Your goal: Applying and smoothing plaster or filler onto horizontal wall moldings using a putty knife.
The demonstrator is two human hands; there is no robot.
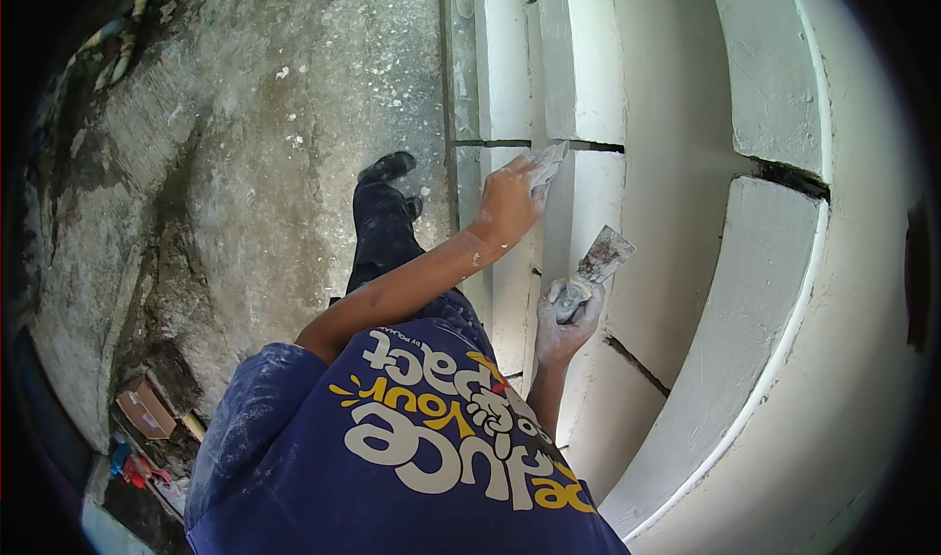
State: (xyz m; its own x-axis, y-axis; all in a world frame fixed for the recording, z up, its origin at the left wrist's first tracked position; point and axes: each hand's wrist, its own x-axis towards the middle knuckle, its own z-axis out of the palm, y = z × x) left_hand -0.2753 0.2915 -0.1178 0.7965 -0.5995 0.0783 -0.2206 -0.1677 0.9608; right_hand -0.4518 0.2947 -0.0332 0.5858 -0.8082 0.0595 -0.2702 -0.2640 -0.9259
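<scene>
My left hand (pixel 510 200) is closed on a thin, flat, putty-smeared blade (pixel 552 165). It is held against or just in front of the white ledge, close to a dark gap between two sections; whether the blade touches cannot be told. Its handle, if any, is hidden by my fingers. Lower and to the right, my right hand (pixel 567 327), coated in whitish dust, grips a putty knife (pixel 606 254) by its handle. That knife's broad metal blade points up and away, stained brown and white, in front of the pale wall (pixel 676 212).
White stepped ledges (pixel 598 55) run along the wall, split by dark gaps (pixel 784 176). A thicker white band (pixel 720 329) curves at right. Stained concrete floor (pixel 265 143) lies at left, with a cardboard box (pixel 147 408) and pipes (pixel 132 35) at its edge. My dark boot (pixel 387 169) stands beside the ledges.
</scene>
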